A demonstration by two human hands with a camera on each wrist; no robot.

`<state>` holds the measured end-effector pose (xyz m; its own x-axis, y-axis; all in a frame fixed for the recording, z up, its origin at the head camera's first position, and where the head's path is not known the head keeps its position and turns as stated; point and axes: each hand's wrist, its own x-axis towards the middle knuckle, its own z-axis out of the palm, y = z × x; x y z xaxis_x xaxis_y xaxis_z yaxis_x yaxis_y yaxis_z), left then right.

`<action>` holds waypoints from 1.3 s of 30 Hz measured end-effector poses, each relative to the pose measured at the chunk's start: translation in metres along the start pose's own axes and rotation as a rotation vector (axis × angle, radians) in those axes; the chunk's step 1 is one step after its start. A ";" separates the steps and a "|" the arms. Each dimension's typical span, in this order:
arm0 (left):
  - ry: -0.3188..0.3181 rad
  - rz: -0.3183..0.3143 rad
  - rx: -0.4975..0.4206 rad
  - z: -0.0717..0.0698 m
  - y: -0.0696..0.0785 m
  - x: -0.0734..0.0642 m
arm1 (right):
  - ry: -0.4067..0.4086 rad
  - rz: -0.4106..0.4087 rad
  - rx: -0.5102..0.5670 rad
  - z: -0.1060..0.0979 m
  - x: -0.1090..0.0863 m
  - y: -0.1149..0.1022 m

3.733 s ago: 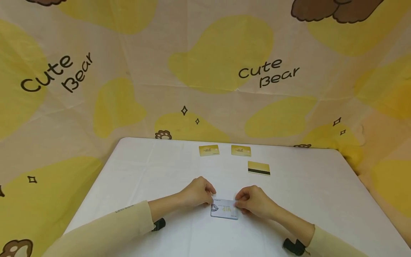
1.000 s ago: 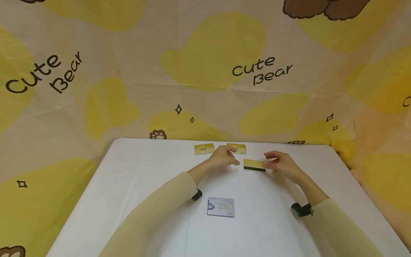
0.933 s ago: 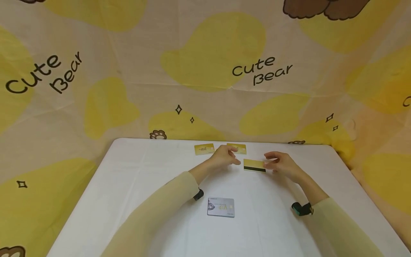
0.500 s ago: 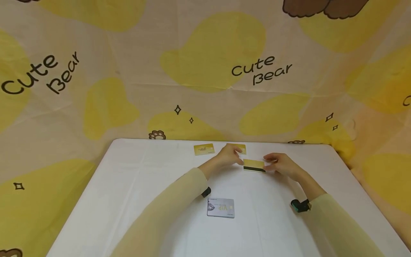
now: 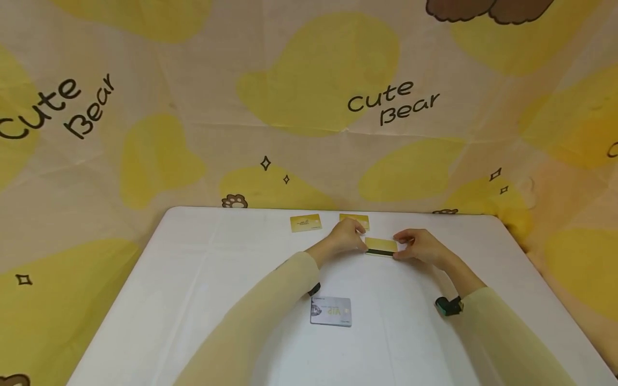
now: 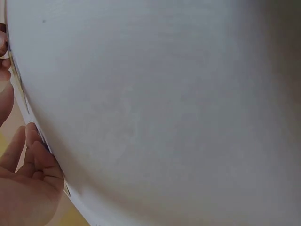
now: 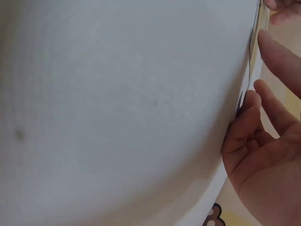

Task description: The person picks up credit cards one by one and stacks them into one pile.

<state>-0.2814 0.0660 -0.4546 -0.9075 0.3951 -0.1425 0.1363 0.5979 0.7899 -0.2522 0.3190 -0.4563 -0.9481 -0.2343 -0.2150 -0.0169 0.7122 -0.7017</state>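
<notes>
A gold card with a black magnetic stripe (image 5: 381,246) is between both hands toward the back of the table in the head view. My left hand (image 5: 345,236) holds its left edge, thumb tip at the striped corner. At the opposite edge, my right hand (image 5: 425,248) grips with thumb at the near corner and index finger near the far one. Each wrist view shows the left hand (image 6: 35,179) or right hand (image 7: 263,150) at the border, fingers bent. A silver VIP card (image 5: 331,311), apparently topping a small stack, lies nearer the front.
Two more gold cards lie near the table's back edge: the left card (image 5: 306,223) is fully visible, while the other card (image 5: 361,219) is partly hidden by my left hand. The white table (image 5: 232,273) meets a bear-print cloth (image 5: 299,69) behind.
Both hands left the silver VIP card and moved to the striped gold card farther back. Over the last second the left hand closed in rightward to its left edge; the right hand tightened on its right edge.
</notes>
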 end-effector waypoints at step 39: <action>-0.050 0.028 0.279 0.007 0.003 0.001 | -0.034 -0.065 -0.032 0.002 0.001 0.002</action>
<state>-0.2789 0.0725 -0.4565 -0.8821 0.4439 -0.1578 0.2711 0.7522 0.6006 -0.2526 0.3190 -0.4587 -0.9334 -0.3023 -0.1932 -0.0884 0.7156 -0.6929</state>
